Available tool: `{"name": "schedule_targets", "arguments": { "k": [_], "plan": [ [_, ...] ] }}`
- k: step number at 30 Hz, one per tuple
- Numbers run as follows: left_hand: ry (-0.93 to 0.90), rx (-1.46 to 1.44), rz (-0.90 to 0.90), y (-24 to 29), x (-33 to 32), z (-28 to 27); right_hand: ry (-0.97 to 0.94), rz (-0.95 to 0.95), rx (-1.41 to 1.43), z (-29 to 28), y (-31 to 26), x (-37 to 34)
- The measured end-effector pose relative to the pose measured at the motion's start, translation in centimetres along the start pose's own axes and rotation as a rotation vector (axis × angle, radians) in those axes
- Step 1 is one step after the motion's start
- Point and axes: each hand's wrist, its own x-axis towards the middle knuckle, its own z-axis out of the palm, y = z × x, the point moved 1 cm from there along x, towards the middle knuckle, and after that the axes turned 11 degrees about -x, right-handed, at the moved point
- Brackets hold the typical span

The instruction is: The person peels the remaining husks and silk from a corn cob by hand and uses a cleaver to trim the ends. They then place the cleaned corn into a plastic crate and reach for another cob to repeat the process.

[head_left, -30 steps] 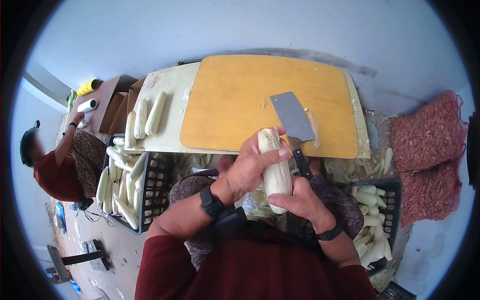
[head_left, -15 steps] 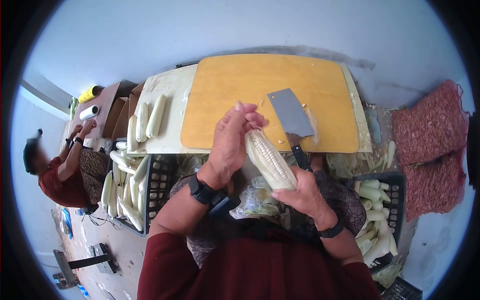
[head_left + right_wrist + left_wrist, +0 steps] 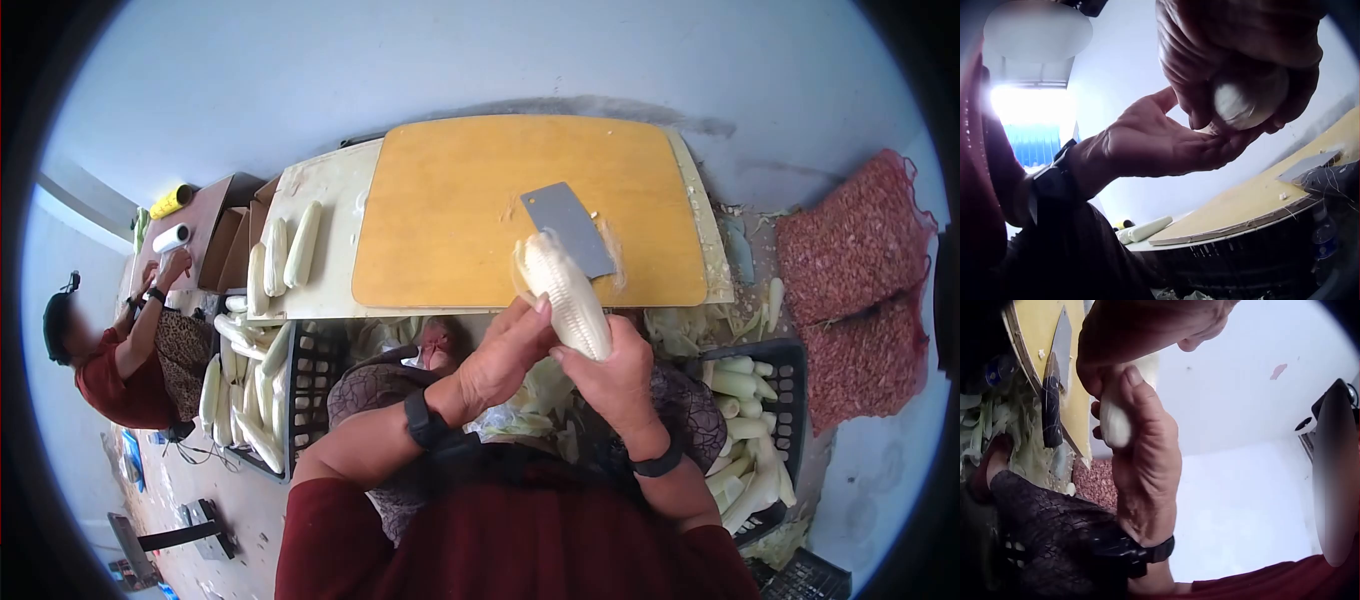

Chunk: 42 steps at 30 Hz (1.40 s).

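A pale corn cob (image 3: 566, 292) with bared kernels and some husk at its base is held above the near edge of the yellow board (image 3: 440, 220), its far end tilted up-left. My right hand (image 3: 622, 375) grips its lower end, thumb along the side; the left wrist view shows that hand (image 3: 1147, 444) round the cob (image 3: 1116, 422). My left hand (image 3: 500, 355) touches the cob's left side; in the right wrist view its palm (image 3: 1154, 144) is open, with fairly straight fingers reaching under the cob (image 3: 1250, 97). A cleaver (image 3: 568, 225) lies flat on the board beyond.
Three cobs (image 3: 303, 245) lie left of the board. Crates of cobs stand at left (image 3: 290, 400) and right (image 3: 790, 400). Red mesh sacks (image 3: 860, 260) are at far right. Another person (image 3: 130, 350) works at a side table on the left. Husks lie below.
The left hand, raised off beside the cob's tip half a second ago, has come down against its side. The right hand has moved the cob slightly up and right.
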Motion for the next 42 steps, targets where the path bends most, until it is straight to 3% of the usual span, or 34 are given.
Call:
{"name": "schedule_targets", "arguments": {
  "k": [1, 2, 6, 8, 11, 13, 20, 22, 27, 30, 35, 39, 42],
  "plan": [
    [-0.030, -0.003, 0.003, 0.0, 0.0, 0.3, 0.063, -0.058, -0.183, 0.1, -0.2, -0.1],
    [-0.027, -0.070, -0.006, 0.3, 0.0, 0.5, 0.057, -0.062, -0.187, 0.2, -0.3, -0.1],
    [-0.024, -0.154, -0.008, 0.7, 0.0, -0.2, 0.142, -0.390, -0.223, 0.2, -0.8, -0.1],
    [0.093, -0.178, 0.052, 0.9, -0.1, -0.3, 0.147, -0.507, -0.209, 0.4, -0.9, -0.1],
    [0.096, -0.204, 0.009, 1.2, -0.5, -0.2, 0.072, -0.460, -0.043, 0.6, -0.7, -0.3],
    [0.083, -0.185, 0.048, 1.0, -0.7, -0.1, 0.037, -0.305, 0.137, 0.5, 0.0, -0.2],
    [0.021, -0.084, 0.114, 0.9, -1.1, 0.1, -0.070, -0.231, 0.177, 0.3, 0.9, 0.1],
    [0.011, -0.078, 0.126, 1.3, -1.2, 0.3, -0.197, -0.120, 0.297, 0.7, 1.0, -0.1],
    [-0.044, -0.067, 0.190, 1.6, -1.1, 0.5, -0.320, -0.146, 0.162, 0.7, 1.0, -0.3],
    [0.006, -0.181, 0.088, 1.1, -0.7, 0.1, -0.454, -0.138, 0.099, 0.2, 0.5, 0.2],
    [-0.035, -0.138, 0.107, 1.3, -0.7, 0.6, -0.584, -0.020, 0.463, 0.3, 0.7, 0.8],
    [-0.090, -0.100, 0.069, 2.3, -1.5, 1.7, -0.686, 0.023, 0.506, 0.3, -0.1, 0.2],
    [-0.103, -0.046, 0.165, 3.1, -1.2, 1.6, -0.647, -0.018, 0.403, 0.4, -0.5, 0.0]
  ]
}}
